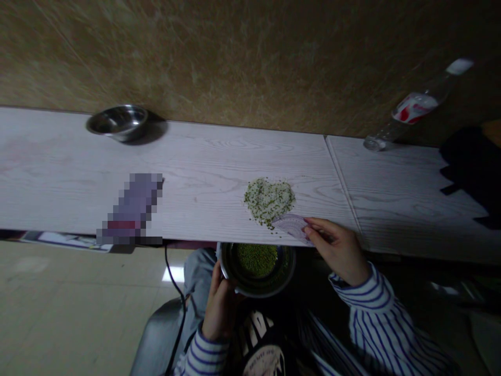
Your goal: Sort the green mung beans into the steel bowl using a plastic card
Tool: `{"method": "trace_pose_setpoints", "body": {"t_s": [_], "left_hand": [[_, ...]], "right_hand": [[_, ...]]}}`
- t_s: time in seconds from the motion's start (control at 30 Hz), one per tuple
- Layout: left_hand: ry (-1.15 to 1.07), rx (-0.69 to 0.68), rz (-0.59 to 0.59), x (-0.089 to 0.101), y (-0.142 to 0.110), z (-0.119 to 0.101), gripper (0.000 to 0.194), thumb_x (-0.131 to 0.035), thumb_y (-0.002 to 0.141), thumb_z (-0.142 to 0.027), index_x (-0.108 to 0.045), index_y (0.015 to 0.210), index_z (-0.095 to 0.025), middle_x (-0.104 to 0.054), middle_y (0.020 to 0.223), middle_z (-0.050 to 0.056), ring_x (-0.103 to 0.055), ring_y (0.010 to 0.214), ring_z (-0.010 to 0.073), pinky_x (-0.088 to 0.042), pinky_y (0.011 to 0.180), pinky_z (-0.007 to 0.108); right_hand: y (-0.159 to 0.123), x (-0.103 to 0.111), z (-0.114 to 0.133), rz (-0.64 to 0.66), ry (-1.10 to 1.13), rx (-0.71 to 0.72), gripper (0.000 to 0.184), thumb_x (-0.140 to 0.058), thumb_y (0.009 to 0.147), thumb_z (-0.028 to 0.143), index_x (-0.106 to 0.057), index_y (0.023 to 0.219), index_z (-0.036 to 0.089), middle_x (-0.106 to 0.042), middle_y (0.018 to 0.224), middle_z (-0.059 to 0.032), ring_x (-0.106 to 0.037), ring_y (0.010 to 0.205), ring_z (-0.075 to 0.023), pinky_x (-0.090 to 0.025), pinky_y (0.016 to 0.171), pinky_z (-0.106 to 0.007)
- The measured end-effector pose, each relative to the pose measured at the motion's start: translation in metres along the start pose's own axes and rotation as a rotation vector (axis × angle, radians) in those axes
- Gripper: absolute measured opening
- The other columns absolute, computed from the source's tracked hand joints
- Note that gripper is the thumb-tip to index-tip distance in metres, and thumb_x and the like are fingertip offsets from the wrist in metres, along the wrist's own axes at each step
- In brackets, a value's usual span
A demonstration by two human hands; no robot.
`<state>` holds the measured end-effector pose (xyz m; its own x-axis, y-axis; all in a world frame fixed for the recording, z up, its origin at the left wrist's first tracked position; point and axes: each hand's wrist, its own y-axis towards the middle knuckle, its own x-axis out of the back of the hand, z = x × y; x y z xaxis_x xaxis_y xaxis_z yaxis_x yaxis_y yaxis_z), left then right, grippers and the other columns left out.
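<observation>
My left hand [221, 303] grips the rim of a metal bowl [288, 266], held just below the table's front edge. Green beans [257, 259], which look like mung beans, lie in its bottom. In my right hand [338, 248] is a clear plastic protractor [291, 225], pinched between thumb and fingers. Its curved edge touches the near right side of a pile of white grains mixed with green beans [270, 199] on the tabletop. A few loose beans are scattered between the pile and the table edge.
A second metal bowl [117, 124] stands at the back left by the wall. A pixelated flat object [133, 209] lies at the left front. At the right are a clear plastic bottle [415, 107] and dark cloth-like things [475, 172]. A black cable [178, 292] hangs down left of my leg.
</observation>
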<state>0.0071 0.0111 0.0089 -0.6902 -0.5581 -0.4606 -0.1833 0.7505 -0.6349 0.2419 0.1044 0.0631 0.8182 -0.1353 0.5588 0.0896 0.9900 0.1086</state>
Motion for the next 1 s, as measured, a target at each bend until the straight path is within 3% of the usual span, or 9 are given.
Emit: {"method": "trace_pose_setpoints", "body": {"t_s": [0.4, 0.53, 0.8, 1.0], "left_hand": [[0.003, -0.003, -0.028, 0.001, 0.0, -0.001, 0.073, -0.068, 0.069, -0.019, -0.057, 0.14, -0.031, -0.066, 0.13, 0.004, -0.062, 0.112, 0.0258, -0.057, 0.085, 0.034], [0.012, -0.005, -0.028, 0.001, 0.0, -0.001, 0.076, -0.069, 0.069, -0.02, -0.054, 0.142, -0.029, -0.064, 0.134, 0.008, -0.061, 0.115, 0.0292, -0.058, 0.082, 0.036], [0.018, -0.015, -0.031, 0.003, 0.0, 0.0, 0.066, -0.069, 0.07, -0.02, -0.059, 0.134, -0.031, -0.069, 0.12, 0.005, -0.064, 0.109, 0.0266, -0.057, 0.082, 0.035], [-0.008, -0.033, -0.017, 0.004, 0.0, 0.0, 0.06, -0.071, 0.07, -0.021, -0.062, 0.129, -0.03, -0.068, 0.124, 0.007, -0.064, 0.109, 0.0284, -0.058, 0.08, 0.035]], "right_hand": [[0.008, 0.0, 0.012, 0.037, -0.043, 0.102, 0.025, -0.066, 0.083, 0.031, -0.08, 0.099, 0.018, -0.08, 0.089, -0.0093, -0.076, 0.08, -0.0226, -0.062, 0.076, -0.034], [0.009, 0.001, 0.012, 0.05, -0.059, 0.108, 0.026, -0.065, 0.084, 0.031, -0.08, 0.1, 0.018, -0.081, 0.089, -0.0089, -0.076, 0.079, -0.0217, -0.062, 0.076, -0.033], [0.009, 0.002, 0.016, 0.077, -0.061, 0.111, 0.024, -0.066, 0.083, 0.031, -0.081, 0.098, 0.02, -0.081, 0.091, -0.0081, -0.076, 0.082, -0.0228, -0.062, 0.081, -0.035], [0.01, -0.001, 0.018, 0.092, -0.038, 0.107, 0.022, -0.066, 0.083, 0.031, -0.08, 0.097, 0.022, -0.081, 0.091, -0.0068, -0.076, 0.082, -0.0227, -0.062, 0.079, -0.035]]}}
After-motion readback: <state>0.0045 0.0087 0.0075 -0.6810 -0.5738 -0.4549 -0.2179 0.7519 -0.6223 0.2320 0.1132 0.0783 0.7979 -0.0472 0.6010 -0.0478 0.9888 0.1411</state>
